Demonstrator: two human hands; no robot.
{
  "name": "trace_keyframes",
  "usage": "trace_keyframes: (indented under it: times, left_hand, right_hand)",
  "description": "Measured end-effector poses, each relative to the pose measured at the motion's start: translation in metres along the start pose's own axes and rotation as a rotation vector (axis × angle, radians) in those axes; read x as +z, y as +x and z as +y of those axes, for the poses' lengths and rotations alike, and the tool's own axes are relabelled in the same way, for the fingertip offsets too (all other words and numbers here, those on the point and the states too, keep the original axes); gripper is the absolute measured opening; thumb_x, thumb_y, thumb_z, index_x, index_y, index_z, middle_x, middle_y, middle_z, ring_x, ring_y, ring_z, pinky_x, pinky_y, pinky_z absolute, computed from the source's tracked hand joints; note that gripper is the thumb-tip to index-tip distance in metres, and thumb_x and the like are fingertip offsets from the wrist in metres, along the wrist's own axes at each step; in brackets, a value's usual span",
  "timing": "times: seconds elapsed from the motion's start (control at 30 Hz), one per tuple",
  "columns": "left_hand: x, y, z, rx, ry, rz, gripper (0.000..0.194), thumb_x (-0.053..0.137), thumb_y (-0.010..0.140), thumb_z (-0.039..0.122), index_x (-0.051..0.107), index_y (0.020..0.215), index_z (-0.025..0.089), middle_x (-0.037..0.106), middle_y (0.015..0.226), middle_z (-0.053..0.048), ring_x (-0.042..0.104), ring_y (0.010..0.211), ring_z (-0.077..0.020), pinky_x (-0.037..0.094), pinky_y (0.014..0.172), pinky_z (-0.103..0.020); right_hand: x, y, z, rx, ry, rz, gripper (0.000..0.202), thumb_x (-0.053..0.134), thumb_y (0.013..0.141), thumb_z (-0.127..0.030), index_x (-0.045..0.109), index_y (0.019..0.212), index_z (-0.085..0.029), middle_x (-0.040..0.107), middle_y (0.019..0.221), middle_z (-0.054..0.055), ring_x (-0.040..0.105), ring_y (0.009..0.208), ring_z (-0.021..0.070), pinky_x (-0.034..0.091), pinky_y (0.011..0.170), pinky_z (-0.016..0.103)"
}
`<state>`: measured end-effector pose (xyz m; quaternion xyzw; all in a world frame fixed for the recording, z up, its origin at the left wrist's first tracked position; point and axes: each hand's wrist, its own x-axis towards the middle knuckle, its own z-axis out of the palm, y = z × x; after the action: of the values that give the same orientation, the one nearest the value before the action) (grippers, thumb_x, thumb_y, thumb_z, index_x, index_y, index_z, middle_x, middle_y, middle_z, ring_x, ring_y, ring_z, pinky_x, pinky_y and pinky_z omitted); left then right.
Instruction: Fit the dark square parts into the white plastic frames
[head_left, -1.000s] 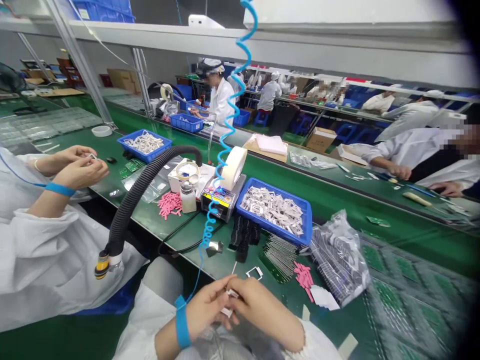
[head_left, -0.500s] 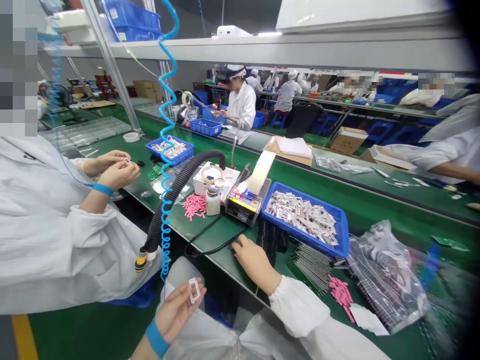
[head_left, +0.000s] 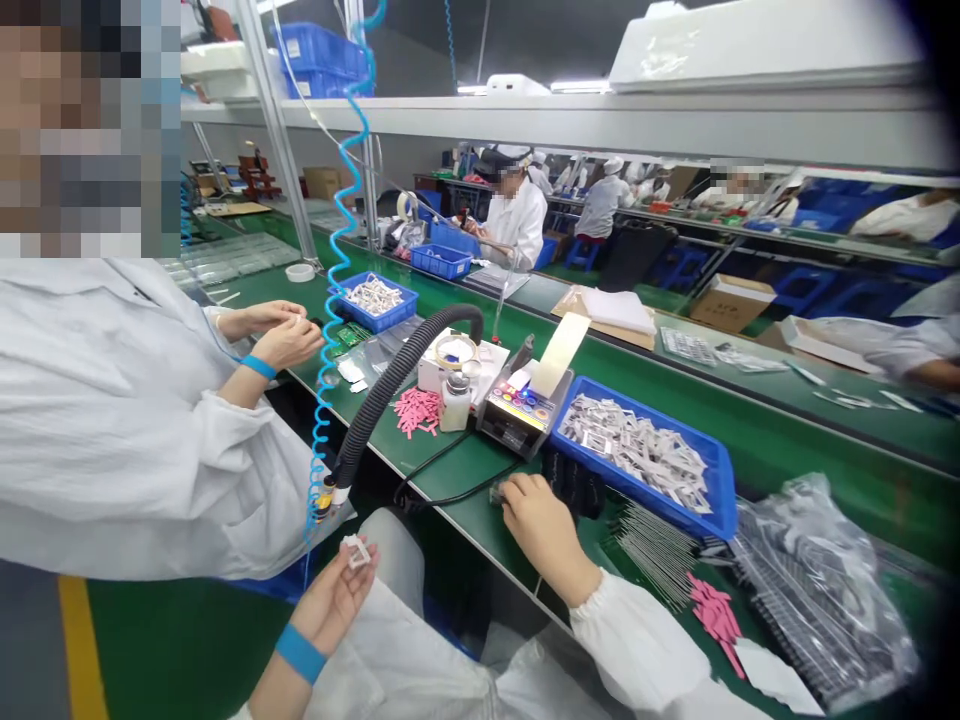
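My left hand, with a blue band at its wrist, holds a small white plastic frame between thumb and fingers above my lap. My right hand rests on the green bench near its front edge, fingers bent and close together. By its fingertips is something small and greyish that I cannot make out. Just beyond that hand stand a dispenser with a lit panel and a black cable. A blue bin heaped with white frames sits behind and to the right.
Thin metal rods, pink strips and a clear plastic bag lie to the right. A black hose and a coiled blue cord hang on the left, beside a seated co-worker. A bottle stands by more pink strips.
The view has swung left, so the bench appears farther right. My left hand has tilted the white frame. My right hand's fingers have drawn closer together on the bench.
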<state>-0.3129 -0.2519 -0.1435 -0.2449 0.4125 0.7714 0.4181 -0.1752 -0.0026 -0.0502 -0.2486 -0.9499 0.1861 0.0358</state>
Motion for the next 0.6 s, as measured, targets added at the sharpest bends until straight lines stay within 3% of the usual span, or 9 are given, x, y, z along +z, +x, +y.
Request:
trace_keyframes:
  times: [0.07,0.13,0.23,0.3,0.4,0.5,0.6]
  left_hand:
    - [-0.005,0.01,0.014,0.046,-0.046,0.011,0.034,0.044,0.089,0.014,0.05,0.122,0.014,0.072,0.084,-0.006,0.07,0.076,-0.0137,0.056,0.065,-0.021]
    - [-0.009,0.018,0.029,0.083,-0.072,0.009,0.036,0.042,0.089,0.013,0.049,0.124,0.017,0.072,0.084,-0.005,0.069,0.077,-0.0128,0.055,0.067,-0.021]
    - [-0.013,0.024,0.044,0.119,-0.052,-0.001,0.04,0.045,0.087,0.011,0.049,0.126,0.018,0.072,0.086,-0.006,0.069,0.078,-0.0155,0.055,0.071,-0.026]
    - [-0.016,0.023,0.05,0.138,-0.019,-0.002,0.041,0.05,0.084,0.011,0.05,0.124,0.019,0.072,0.084,-0.005,0.069,0.074,-0.0164,0.054,0.068,-0.027]
    - [-0.022,0.019,0.055,0.152,0.023,0.01,0.037,0.056,0.081,0.014,0.055,0.118,0.018,0.071,0.074,-0.002,0.066,0.058,-0.015,0.051,0.057,-0.026]
    - [-0.026,0.017,0.06,0.164,0.028,0.022,0.027,0.053,0.083,0.014,0.059,0.109,0.017,0.069,0.066,0.0,0.063,0.054,-0.0136,0.051,0.057,-0.026]
    - [-0.024,0.019,0.059,0.187,0.008,0.008,0.018,0.049,0.085,0.011,0.063,0.096,0.017,0.069,0.066,0.001,0.065,0.06,-0.0118,0.05,0.061,-0.022]
  right_hand:
    - [-0.002,-0.002,-0.016,-0.019,0.149,0.008,0.029,0.044,0.078,-0.005,0.059,0.101,-0.014,0.056,0.111,0.015,0.047,0.111,0.0281,0.038,0.093,0.042]
    - [0.01,0.001,-0.043,-0.06,0.335,-0.049,0.036,0.052,0.073,-0.007,0.057,0.107,-0.017,0.058,0.11,0.01,0.051,0.106,0.0232,0.039,0.094,0.037]
    - [0.054,0.012,-0.095,-0.07,0.628,-0.221,0.045,0.063,0.064,-0.005,0.058,0.106,-0.019,0.065,0.087,0.002,0.061,0.079,0.0157,0.048,0.074,0.027]
    - [0.09,0.023,-0.13,-0.001,0.798,-0.333,0.04,0.066,0.06,-0.001,0.06,0.097,-0.015,0.063,0.07,-0.002,0.06,0.063,0.0127,0.048,0.061,0.024]
    - [0.129,0.039,-0.172,0.132,1.039,-0.448,0.016,0.065,0.074,-0.01,0.059,0.089,-0.012,0.062,0.071,-0.002,0.06,0.063,0.0104,0.05,0.06,0.024]
    - [0.143,0.044,-0.192,0.242,1.25,-0.488,0.015,0.055,0.088,-0.025,0.059,0.092,-0.012,0.062,0.085,0.001,0.06,0.07,0.0103,0.052,0.063,0.027]
    - [0.136,0.035,-0.191,0.318,1.425,-0.488,0.017,0.057,0.086,-0.028,0.058,0.082,-0.012,0.06,0.076,-0.001,0.059,0.066,0.0089,0.051,0.064,0.025]
